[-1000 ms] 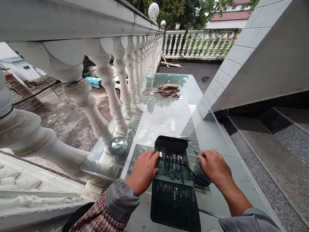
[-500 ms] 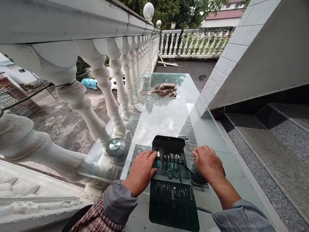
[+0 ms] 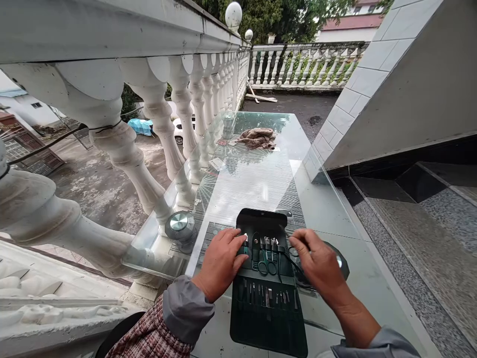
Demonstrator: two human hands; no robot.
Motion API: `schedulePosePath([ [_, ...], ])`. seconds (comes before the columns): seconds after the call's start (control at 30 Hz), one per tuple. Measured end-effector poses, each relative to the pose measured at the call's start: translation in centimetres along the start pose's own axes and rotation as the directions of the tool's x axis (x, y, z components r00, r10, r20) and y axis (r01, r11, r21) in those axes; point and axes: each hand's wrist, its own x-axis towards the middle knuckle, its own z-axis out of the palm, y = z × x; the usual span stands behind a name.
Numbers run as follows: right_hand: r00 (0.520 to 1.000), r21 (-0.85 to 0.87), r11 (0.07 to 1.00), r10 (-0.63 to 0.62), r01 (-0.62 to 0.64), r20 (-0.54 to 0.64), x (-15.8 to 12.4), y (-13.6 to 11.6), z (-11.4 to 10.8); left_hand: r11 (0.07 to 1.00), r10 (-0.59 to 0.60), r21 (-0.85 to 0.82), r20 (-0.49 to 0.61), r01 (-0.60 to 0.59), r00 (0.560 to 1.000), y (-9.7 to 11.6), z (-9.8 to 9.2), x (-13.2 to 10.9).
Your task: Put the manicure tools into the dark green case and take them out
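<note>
A dark green manicure case point(image 3: 266, 328) lies unfolded on the glass table. Its upper part holds green-handled scissors point(image 3: 267, 262) and nail clippers point(image 3: 273, 246) under straps. Several slim metal tools point(image 3: 268, 297) sit in a row in the lower part. My left hand point(image 3: 220, 263) rests on the case's left edge, its thumb apart from the fingers. By the right edge of the case, my right hand point(image 3: 316, 263) is closed, thumb and forefinger together; whatever is between them is hidden. A dark strap-like piece point(image 3: 292, 261) runs from the case towards this hand.
The glass table point(image 3: 328, 209) carries a crumpled brown cloth point(image 3: 258, 137) at its far end. Round metal-capped supports point(image 3: 179, 222) show at its near corners. White balusters point(image 3: 149, 109) line the left side; granite steps point(image 3: 421, 238) rise on the right.
My right hand has moved left, closer to the right edge of the case. My left hand has shifted slightly on the left edge, and the view has moved a little.
</note>
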Motion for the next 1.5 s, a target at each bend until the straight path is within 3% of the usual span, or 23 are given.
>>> schedulePosePath([
  [0.1,0.984,0.164,0.979,-0.142,0.122,0.112,-0.9,-3.0,0.7,0.980,-0.010,-0.199,-0.040,0.001,0.999,0.9,-0.7,0.3],
  [0.2,0.962,0.249,0.951,-0.227,0.184,0.155,-1.6,-4.4,1.6,0.905,-0.045,-0.421,0.034,0.055,0.998,1.5,-1.3,0.6],
  [0.4,0.959,0.302,0.932,-0.249,0.200,0.133,-1.7,-4.6,2.5,0.722,-0.107,-0.675,0.112,0.155,0.988,1.8,-1.6,0.8],
  [0.5,0.942,0.262,0.912,-0.335,0.314,0.036,-1.7,-4.5,2.4,0.663,-0.187,-0.711,0.149,0.236,0.971,1.7,-1.7,0.8],
  [0.63,0.827,0.105,0.820,-0.557,0.563,-0.078,-2.3,-4.0,2.1,0.580,-0.290,-0.746,0.186,0.327,0.939,1.4,-1.8,0.9],
  [0.77,0.695,-0.046,0.695,-0.718,0.717,-0.013,-2.8,-3.6,2.2,0.567,-0.315,-0.739,0.213,0.364,0.925,1.0,-1.8,0.8],
  [0.9,0.627,-0.086,0.622,-0.776,0.778,0.064,-2.9,-3.8,2.3,0.538,-0.328,-0.731,0.278,0.420,0.903,1.0,-1.9,0.7],
  [1.03,0.595,-0.032,0.595,-0.798,0.803,0.094,-2.8,-4.3,2.4,0.600,-0.343,-0.663,0.292,0.448,0.893,0.7,-1.7,0.7],
  [1.2,0.611,0.005,0.614,-0.787,0.789,0.087,-3.2,-4.7,2.8,0.755,-0.395,-0.528,0.105,0.388,0.913,0.0,-1.7,0.6],
  [1.3,0.623,0.024,0.630,-0.773,0.777,0.117,-3.5,-4.8,3.0,0.819,-0.371,-0.453,0.052,0.353,0.927,0.0,-1.8,0.5],
  [1.5,0.624,-0.014,0.629,-0.768,0.777,0.144,-4.0,-4.8,3.5,0.957,-0.288,-0.029,0.028,0.288,0.957,0.0,-1.9,0.3],
])
